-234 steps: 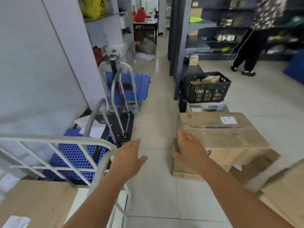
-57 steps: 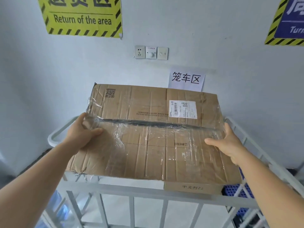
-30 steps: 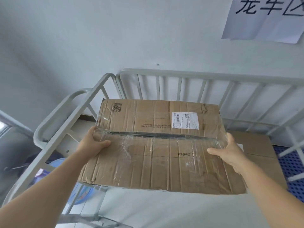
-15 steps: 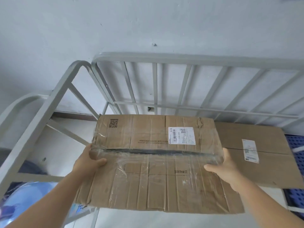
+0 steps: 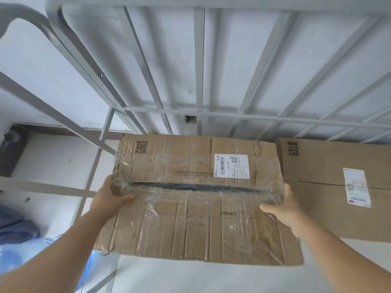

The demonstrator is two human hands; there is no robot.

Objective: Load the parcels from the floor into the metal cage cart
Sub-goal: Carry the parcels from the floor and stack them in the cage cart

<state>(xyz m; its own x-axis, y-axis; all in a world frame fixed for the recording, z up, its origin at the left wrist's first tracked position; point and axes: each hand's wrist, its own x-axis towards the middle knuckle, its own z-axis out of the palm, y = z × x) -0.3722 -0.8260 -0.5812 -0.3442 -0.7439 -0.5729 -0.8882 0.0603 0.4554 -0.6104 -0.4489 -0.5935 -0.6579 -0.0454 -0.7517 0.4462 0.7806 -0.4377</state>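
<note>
Cardboard parcel [image 5: 190, 199] lower inside metal cage cart [image 5: 198, 60] than half a second ago, just left of second parcel [image 5: 334, 187] already loaded, left hand [image 5: 110, 197] gripping left edge, right hand [image 5: 285, 210] gripping right edge, thumbs on top, hands well apart.

One view only — the head camera, worn by the person, so nothing is shared with a second view. It looks forward and steeply down into the cage [image 5: 198, 60], whose far bars fill the upper half against a pale wall. It sits close: both forearms run in from the bottom corners, and the box [image 5: 196, 208] between the left hand [image 5: 110, 197] and right hand [image 5: 285, 210] fills the middle. Wide-angle — the straight bars fan outward toward the frame's edges.
</note>
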